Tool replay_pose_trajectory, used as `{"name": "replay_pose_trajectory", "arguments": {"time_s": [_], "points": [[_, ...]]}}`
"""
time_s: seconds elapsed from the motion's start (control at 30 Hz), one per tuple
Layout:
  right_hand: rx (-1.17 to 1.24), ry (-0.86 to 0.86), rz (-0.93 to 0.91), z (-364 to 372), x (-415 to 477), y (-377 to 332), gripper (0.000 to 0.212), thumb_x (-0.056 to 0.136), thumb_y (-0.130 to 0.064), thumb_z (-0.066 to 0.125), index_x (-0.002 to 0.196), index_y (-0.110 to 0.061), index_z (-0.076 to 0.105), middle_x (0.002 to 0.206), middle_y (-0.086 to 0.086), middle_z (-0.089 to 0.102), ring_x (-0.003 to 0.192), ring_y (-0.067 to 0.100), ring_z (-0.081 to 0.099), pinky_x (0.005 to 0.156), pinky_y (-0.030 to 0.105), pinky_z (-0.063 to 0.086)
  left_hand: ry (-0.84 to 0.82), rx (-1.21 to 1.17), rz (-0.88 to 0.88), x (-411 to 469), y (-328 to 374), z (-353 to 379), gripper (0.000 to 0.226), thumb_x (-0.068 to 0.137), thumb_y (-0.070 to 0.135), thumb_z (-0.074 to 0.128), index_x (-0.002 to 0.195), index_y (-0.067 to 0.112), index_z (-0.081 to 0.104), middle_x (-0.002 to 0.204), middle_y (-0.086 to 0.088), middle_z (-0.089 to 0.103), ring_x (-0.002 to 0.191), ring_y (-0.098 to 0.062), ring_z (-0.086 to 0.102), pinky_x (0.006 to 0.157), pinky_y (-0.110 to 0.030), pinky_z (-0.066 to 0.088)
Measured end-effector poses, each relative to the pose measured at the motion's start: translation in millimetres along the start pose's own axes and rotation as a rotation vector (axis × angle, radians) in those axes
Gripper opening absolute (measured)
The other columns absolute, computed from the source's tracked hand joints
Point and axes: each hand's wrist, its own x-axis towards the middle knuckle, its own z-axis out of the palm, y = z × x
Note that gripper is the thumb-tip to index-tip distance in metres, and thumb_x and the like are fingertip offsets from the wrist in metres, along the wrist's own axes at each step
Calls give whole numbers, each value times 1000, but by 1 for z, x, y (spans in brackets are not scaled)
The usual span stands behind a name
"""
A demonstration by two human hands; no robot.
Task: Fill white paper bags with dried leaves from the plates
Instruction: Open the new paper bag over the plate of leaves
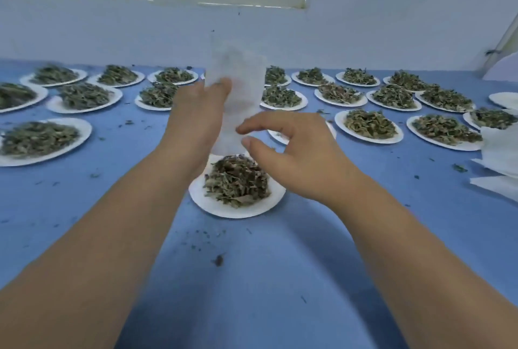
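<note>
The white paper bag (pixel 238 76) stands upright in the air, blurred, directly over the nearest plate (pixel 201 194), likely so that anything spilling drops back onto its heap of dried leaves (pixel 236 180). The left hand (pixel 196 113) holds the bag by its left edge, fingers (pixel 221 86) curled onto the paper partway up. I cannot tell whether the mouth is open.

The right hand (pixel 297 155) hovers at the bag's lower end, thumb and forefinger curved and apart. The blur hides whether they touch the paper. It seems placed to steady or spread the bag before scooping.

Around this, many more plates (pixel 367 138) of leaves cover the blue table (pixel 252 264) in rows within arm's reach. A pile of spare bags (pixel 499 149) lies at the right edge, handy for that hand.
</note>
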Motion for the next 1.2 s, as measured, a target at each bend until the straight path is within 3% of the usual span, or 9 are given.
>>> {"name": "replay_pose_trajectory", "arguments": {"time_s": [0.1,0.2,0.27,0.37,0.6,0.7,0.93,1.1,1.2], "points": [[60,55,58,21,26,-7,19,92,-17,68,104,-27,77,104,-22,73,101,-14,62,86,9,48,90,480,357,11,-11,-47,30,95,37,51,75,20,64,66,7,62,59,-8,50,58,-30,37],[86,100,61,36,44,-14,22,91,-13,67,104,-27,76,93,-25,71,80,-16,63,73,6,46,122,596,468,16,-21,-83,26,89,13,56,101,21,78,103,6,75,99,-12,67,89,-36,54],[95,99,61,47,47,-15,25,90,-14,67,108,-30,74,91,-27,68,68,-15,60,69,3,41,152,594,439,15,-28,-96,31,86,4,58,103,19,79,110,12,73,105,-1,64,93,-29,52],[103,52,79,63,41,-13,27,90,-20,72,111,-36,71,85,-38,64,65,-15,59,68,2,40,218,522,355,8,-42,-100,29,85,5,64,84,33,74,94,29,68,92,12,60,75,-5,45],[112,84,99,77,34,-10,9,87,-31,78,93,-36,73,77,-23,67,61,-4,60,59,7,39,98,440,315,1,-43,-90,17,85,20,74,76,31,66,95,25,70,87,1,64,64,-23,50],[-17,112,39,72,34,-8,11,87,-26,78,86,-34,70,83,-20,58,69,0,54,64,7,37,6,575,256,0,-44,-93,14,83,28,75,87,35,64,104,24,68,95,0,62,80,-25,52],[-46,10,-101,65,23,-17,15,85,-10,74,88,-24,77,86,-12,71,71,12,63,64,9,40,-415,564,173,-11,-39,-93,69,70,42,78,130,51,46,121,31,58,112,13,53,84,-8,43],[59,-55,-101,68,18,-21,13,88,-13,74,93,-24,77,66,-9,65,56,4,55,58,8,36,-512,543,116,-10,-37,-99,76,72,35,81,137,48,44,131,21,58,123,3,54,106,-35,45],[117,-133,-85,67,16,-22,12,87,-10,73,89,-22,72,65,-11,63,53,3,53,56,7,35,-450,598,135,-8,-40,-101,75,69,37,78,135,48,44,119,26,61,111,4,58,99,-30,49]]}}
